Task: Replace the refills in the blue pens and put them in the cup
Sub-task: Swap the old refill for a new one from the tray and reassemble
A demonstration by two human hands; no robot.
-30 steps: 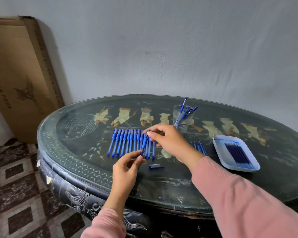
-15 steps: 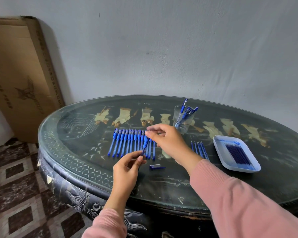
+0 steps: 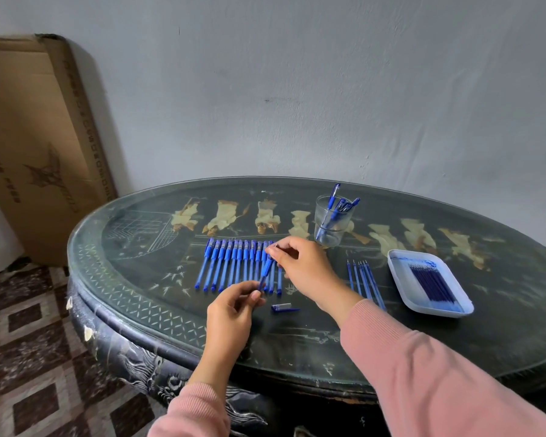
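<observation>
Dark glass-topped table (image 3: 139, 279). Left hand (image 3: 230, 313) pinches pen (image 3: 266, 272) at its near end. Pen's long axis tilts up and away to right hand (image 3: 303, 269), whose fingertips pinch the far end. Cup (image 3: 330, 222) stands beyond right hand.

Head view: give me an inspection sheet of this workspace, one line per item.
Surface: dark oval glass-topped table with pale inlaid figures.
Job's things: row of blue plastic pens lying side by side; clear glass cup with standing pens inside; white plastic tray holding dark blue refills; loose blue refills between row and tray.
Clutter: small blue cap lying beside the left hand.
Grips: left hand holds the lower end of a single blue pen, tilted over the row; right hand pinches at its upper end.
Cables: nothing seen.
Surroundings: brown cardboard box leaning on the grey wall; brown-and-white tiled floor.
</observation>
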